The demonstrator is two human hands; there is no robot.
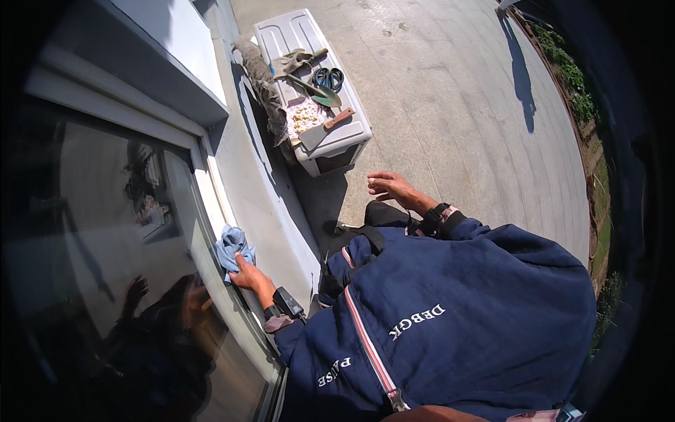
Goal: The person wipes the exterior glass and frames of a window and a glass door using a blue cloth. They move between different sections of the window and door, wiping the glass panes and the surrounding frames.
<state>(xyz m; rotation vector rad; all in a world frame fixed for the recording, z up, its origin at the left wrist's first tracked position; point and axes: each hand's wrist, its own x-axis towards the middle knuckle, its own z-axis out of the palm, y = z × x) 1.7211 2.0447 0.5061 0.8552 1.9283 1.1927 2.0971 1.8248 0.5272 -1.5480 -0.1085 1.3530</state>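
My left hand (248,274) presses a crumpled light-blue cloth (233,248) on the white window frame (213,211), where it meets the sill (232,163). The window's dark glass (121,211) lies left of it and mirrors the scene. My right hand (393,187) hangs in the air over the paving, fingers loosely bent, holding nothing. Beyond it stands a grey plastic box (350,140). On its lid are a scraper with a wooden handle (339,120), a green hand trowel (327,96), a fabric glove (291,62) and a dark coiled cable or strap (328,79).
A patterned cloth (306,116) also lies on the box. A shaggy grey roll (261,82) lies between the box and the wall. Paving (464,105) stretches to the right, edged by green plants (567,74). A shadow falls on the paving at the upper right.
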